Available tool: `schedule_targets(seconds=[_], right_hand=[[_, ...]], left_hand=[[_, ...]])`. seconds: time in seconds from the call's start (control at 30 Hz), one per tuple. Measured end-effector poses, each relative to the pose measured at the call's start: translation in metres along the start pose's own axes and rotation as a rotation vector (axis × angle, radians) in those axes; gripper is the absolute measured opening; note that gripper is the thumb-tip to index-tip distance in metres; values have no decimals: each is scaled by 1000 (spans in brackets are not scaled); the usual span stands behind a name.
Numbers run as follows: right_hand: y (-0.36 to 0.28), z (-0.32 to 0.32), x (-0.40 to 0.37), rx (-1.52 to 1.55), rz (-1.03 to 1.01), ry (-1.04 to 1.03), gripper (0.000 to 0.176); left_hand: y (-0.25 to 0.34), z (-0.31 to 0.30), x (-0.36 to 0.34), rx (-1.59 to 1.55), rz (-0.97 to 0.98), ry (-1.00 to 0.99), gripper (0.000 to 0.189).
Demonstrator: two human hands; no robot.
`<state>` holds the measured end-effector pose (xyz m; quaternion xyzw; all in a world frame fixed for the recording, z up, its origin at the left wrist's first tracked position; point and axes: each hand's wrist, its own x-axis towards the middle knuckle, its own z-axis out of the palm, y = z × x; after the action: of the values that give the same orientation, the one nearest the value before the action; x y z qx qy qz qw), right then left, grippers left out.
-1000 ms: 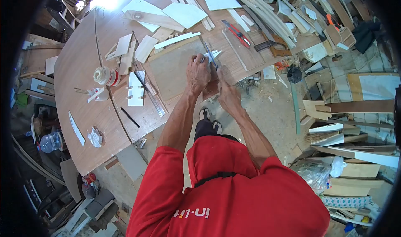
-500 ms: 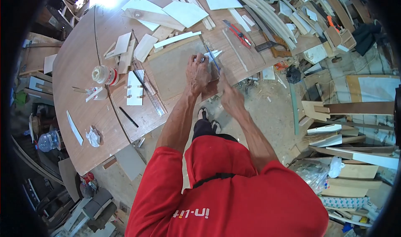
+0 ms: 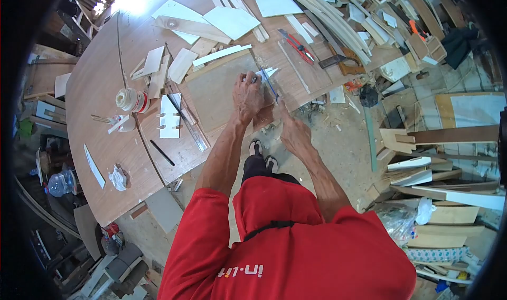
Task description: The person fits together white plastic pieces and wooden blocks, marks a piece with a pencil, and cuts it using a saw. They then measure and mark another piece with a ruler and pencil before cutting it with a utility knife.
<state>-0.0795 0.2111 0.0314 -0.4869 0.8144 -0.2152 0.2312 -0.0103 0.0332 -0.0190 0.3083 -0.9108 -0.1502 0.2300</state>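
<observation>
My left hand [image 3: 247, 96] is closed with bent fingers on a small white wood piece [image 3: 268, 71], pressing it down at the right end of a flat brown board [image 3: 208, 96]. Only the pointed tip of that piece shows past my fingers. In my right hand [image 3: 296, 133], near the table's front edge, is a thin saw [image 3: 269, 83] with a narrow bluish blade. Its blade lies across the white piece, slanting away from me, just right of my left hand. My right fingers wrap its handle, which is mostly hidden.
On the wooden table [image 3: 100, 136] lie a white slotted piece [image 3: 170, 123], an open glue jar [image 3: 132, 100], a black pen [image 3: 162, 153] and crumpled tissue [image 3: 118, 178]. Red-handled pliers [image 3: 300, 49] and a wooden-handled saw [image 3: 351, 65] are farther right. Wood offcuts crowd the right side.
My right hand has drawn slightly back toward my body, with the saw. My left hand stays on the white piece. The whole view has shifted a little.
</observation>
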Motion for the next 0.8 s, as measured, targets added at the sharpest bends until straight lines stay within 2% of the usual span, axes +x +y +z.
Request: schedule_targets(seconds=[0.1, 0.23, 0.3, 0.4, 0.5, 0.63, 0.7, 0.8], right_hand=[[0, 4, 19, -19, -52, 81, 81], [2, 9, 22, -28, -40, 68, 82], [3, 2, -1, -38, 83, -95, 80], [3, 6, 22, -12, 3, 4, 79], [0, 6, 34, 14, -29, 20, 78], [3, 5, 7, -14, 78, -82, 75], [7, 14, 21, 12, -52, 90, 74], [6, 18, 31, 31, -43, 81, 72]], left_hand=[[-2, 0, -2, 69, 30, -14, 32], [-1, -2, -1, 89, 38, -21, 34], [3, -4, -1, 13, -7, -9, 33], [4, -6, -1, 21, 4, -33, 32], [5, -8, -1, 57, 25, -22, 30], [3, -3, 0, 33, 1, 29, 30], [3, -3, -2, 25, -3, -9, 31], [5, -10, 0, 99, 18, -54, 35]])
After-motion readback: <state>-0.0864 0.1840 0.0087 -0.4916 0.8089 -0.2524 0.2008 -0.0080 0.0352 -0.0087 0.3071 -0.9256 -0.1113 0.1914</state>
